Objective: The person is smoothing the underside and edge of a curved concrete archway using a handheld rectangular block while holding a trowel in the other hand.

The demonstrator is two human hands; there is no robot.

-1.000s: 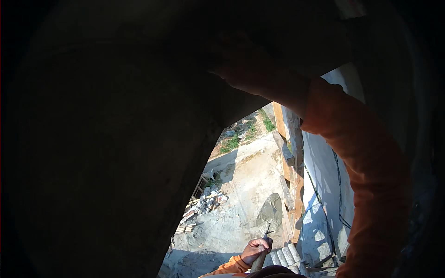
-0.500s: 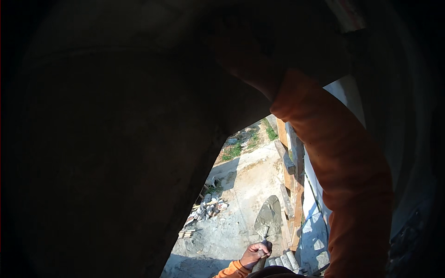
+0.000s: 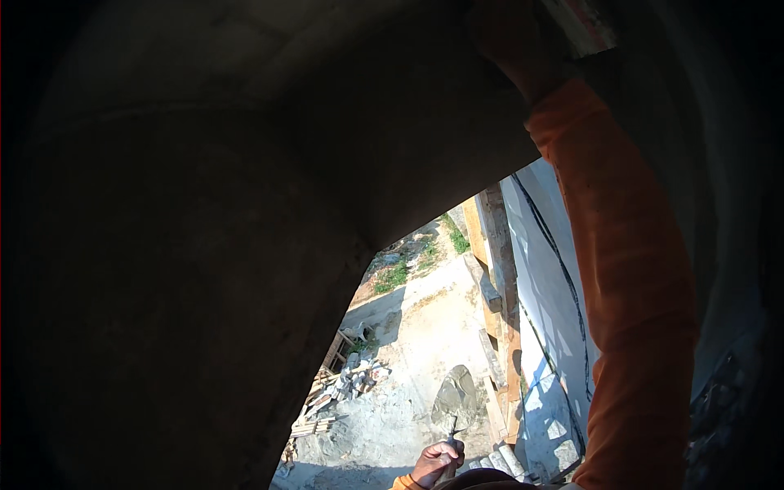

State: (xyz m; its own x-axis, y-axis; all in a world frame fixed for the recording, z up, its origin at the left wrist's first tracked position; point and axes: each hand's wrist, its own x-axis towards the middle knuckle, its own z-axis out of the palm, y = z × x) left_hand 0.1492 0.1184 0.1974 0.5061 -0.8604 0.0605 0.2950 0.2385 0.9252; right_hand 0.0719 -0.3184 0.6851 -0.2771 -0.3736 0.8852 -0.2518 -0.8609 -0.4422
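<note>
My left hand (image 3: pixel 437 464) is closed around the handle of a pointed trowel (image 3: pixel 456 398) low in the view. Its blade points away from me, and wet-looking grey mortar coats it. My right arm, in an orange sleeve, stretches far up against a dark grey wall surface (image 3: pixel 392 155). At the end of that arm my right hand (image 3: pixel 514 49) is deep in shadow. Its fingers cannot be made out, nor can anything they may hold.
Beyond the wall's lower edge, bright ground lies far below, with a rubble pile (image 3: pixel 351 382). Wooden planks (image 3: pixel 494 278) stand along the right, beside a pale sheet (image 3: pixel 543 294). A pale, worn-edged piece (image 3: pixel 581 28) juts in at the upper right.
My right hand has moved to the right and further up along the dark surface. The trowel stays in my left hand, slightly lower and further left in the view.
</note>
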